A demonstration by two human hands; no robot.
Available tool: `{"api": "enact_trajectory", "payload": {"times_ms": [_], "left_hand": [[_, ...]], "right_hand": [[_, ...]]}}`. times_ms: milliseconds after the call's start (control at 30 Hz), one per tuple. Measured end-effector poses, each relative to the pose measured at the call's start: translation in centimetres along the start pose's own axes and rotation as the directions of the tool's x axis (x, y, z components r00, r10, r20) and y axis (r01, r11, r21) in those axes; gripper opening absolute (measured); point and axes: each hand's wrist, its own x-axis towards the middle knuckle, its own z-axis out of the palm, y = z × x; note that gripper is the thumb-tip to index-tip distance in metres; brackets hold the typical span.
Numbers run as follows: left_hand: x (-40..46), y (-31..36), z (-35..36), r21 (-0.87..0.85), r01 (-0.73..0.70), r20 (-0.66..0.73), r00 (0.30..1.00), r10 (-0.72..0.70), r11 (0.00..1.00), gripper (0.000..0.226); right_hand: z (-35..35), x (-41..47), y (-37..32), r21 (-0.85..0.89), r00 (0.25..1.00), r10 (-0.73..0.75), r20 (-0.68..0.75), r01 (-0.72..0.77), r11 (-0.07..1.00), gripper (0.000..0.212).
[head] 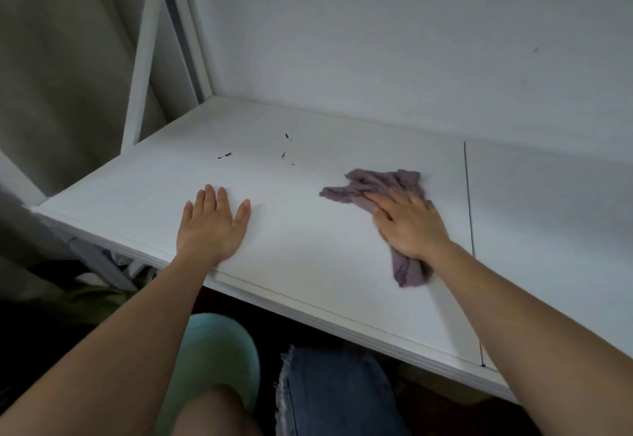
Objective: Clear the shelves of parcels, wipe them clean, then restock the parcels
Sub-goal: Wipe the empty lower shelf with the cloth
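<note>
Shelf bare; we press the cloth mid-shelf with a flat right hand, left hand flat by the front edge, specks behind.

Shelf open — cloth right.

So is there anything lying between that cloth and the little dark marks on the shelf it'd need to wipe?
Nothing visible. The right hand presses flat on the purple cloth, and the dark marks lie up and to its left on bare white shelf. The left hand rests flat nearer the front edge, below that path.
</note>
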Motion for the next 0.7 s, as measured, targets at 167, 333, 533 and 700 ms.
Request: {"api": "enact_trajectory", "payload": {"times_ms": [167,333,533,700], "left_hand": [[0.0,0.0,0.2,-0.01,-0.011,-0.019,1.0,0.011,1.0,0.08],[0.2,0.0,0.4,-0.021,-0.015,-0.028,1.0,0.015,1.0,0.081],[0.4,-0.4,0.5,-0.046,-0.039,-0.043,0.998,0.037,0.998,0.067],[0.2,-0.4,0.6,-0.027,-0.035,-0.038,0.999,0.034,0.999,0.068]], "right_hand": [[-0.5,-4.2,4.4,-0.045,0.937,0.343,-0.062,-0.346,0.937,0.052],[1.9,-7.1,-5.3,-0.014,0.972,0.218,-0.085,-0.22,0.975,0.051],[4.6,-4.2,-16.1,0.0,0.996,-0.019,-0.084,0.019,1.0,0.051],[3.5,-2.5,-12.0,0.018,0.998,-0.022,-0.056,0.024,1.0,0.05]]}}
